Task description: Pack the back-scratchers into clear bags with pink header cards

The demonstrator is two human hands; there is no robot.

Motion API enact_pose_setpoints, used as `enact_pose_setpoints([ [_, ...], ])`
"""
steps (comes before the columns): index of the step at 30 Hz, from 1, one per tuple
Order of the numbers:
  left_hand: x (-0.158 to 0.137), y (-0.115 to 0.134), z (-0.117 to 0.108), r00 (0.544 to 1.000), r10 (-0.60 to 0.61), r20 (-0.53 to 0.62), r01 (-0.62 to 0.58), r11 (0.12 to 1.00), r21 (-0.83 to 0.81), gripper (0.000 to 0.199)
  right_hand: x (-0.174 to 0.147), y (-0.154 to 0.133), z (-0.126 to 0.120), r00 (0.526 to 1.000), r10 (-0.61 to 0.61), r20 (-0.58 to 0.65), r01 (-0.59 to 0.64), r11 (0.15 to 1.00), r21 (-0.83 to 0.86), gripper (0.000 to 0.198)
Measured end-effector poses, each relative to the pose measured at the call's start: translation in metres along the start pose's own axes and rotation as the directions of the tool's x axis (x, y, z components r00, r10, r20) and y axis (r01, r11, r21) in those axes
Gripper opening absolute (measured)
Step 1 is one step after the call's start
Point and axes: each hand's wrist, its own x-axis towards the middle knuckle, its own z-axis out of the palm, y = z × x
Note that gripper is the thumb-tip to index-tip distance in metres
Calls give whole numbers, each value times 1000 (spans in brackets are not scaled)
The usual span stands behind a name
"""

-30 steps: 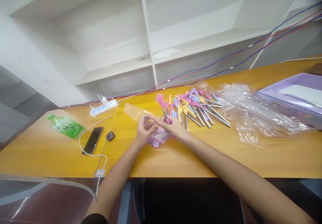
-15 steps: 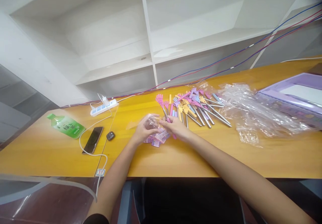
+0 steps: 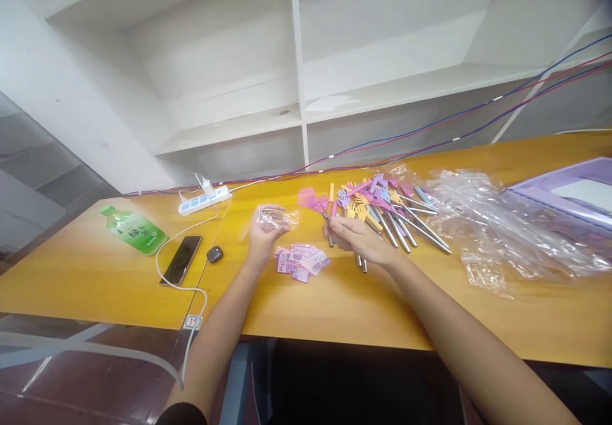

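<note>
My left hand [image 3: 266,230] is closed on a clear plastic bag [image 3: 285,218], held just above the table left of the middle. My right hand [image 3: 351,235] grips a pink back scratcher [image 3: 312,200] by its shaft; the hand-shaped head is smeared by motion and points up and left. Between my hands and nearer to me lies a small pile of pink and purple printed cards [image 3: 302,262]. Just beyond my right hand is a heap of back scratchers [image 3: 382,202] in pink, yellow, blue and purple with metal shafts.
Clear plastic bags [image 3: 497,221] lie crumpled on the right, beside a purple box [image 3: 568,186]. Over on the left are a green bottle [image 3: 136,230] on its side, a phone [image 3: 182,260], a black case [image 3: 215,254] and a power strip [image 3: 204,201] with a white cable.
My hands have moved apart. The right one has drawn the pink back scratcher away to the right, while the left keeps the plastic bag. The cards between them now show fully.
</note>
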Motion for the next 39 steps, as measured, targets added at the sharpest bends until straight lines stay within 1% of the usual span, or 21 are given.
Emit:
enact_pose_setpoints([
  [1, 0, 1, 0, 1000, -2, -1, 2, 1000, -9, 60, -2, -1, -4, 998, 21, 57, -17, 997, -69, 55],
  [3, 1, 2, -1, 1000, -6, 13, 6, 999, -32, 62, -3, -1, -10, 994, 40, 104, -20, 982, -189, 58],
  [6, 1, 0, -1, 999, 11, 42, -9, 999, -52, 62, -2, -1, -11, 995, 37, 97, -4, 945, -326, 60],
  [8, 1, -3, -1, 999, 21, 45, -19, 999, -45, 62, -1, 0, -11, 995, 45, 92, -6, 926, -378, 61],
  [11, 0, -8, -2, 999, 12, 53, -11, 1000, -28, 64, -1, -1, -12, 988, 80, 129, -24, 923, -384, 62],
  [13, -1, -10, -1, 997, 9, 79, -6, 999, -32, 64, -2, -1, -12, 981, 95, 170, -26, 928, -371, 62],
  [17, -3, -11, 2, 993, -4, 122, 11, 998, -61, 59, -2, -3, -12, 975, 61, 213, 31, 915, -403, 61],
  [20, -3, -12, 3, 994, -27, 106, 33, 998, -56, 61, -1, -2, -12, 980, 33, 198, 62, 888, -455, 58],
  [24, -1, -15, 1, 994, -49, 103, 57, 995, -78, 61, 0, 1, -15, 988, 17, 153, 68, 842, -535, 52],
  [27, -1, -16, 1, 994, -49, 100, 58, 995, -85, 61, 0, 2, -15, 987, 0, 158, 90, 820, -565, 51],
  [31, -1, -16, 2, 992, -54, 116, 60, 997, -54, 59, 0, 3, -14, 987, -28, 161, 116, 812, -572, 50],
  [34, -3, -15, 5, 989, -57, 135, 65, 996, -54, 53, 0, 4, -14, 990, -26, 140, 104, 806, -583, 50],
  [39, -8, -13, 13, 972, -121, 203, 130, 991, -30, 51, 3, 9, -8, 994, -12, 108, 72, 815, -575, 52],
])
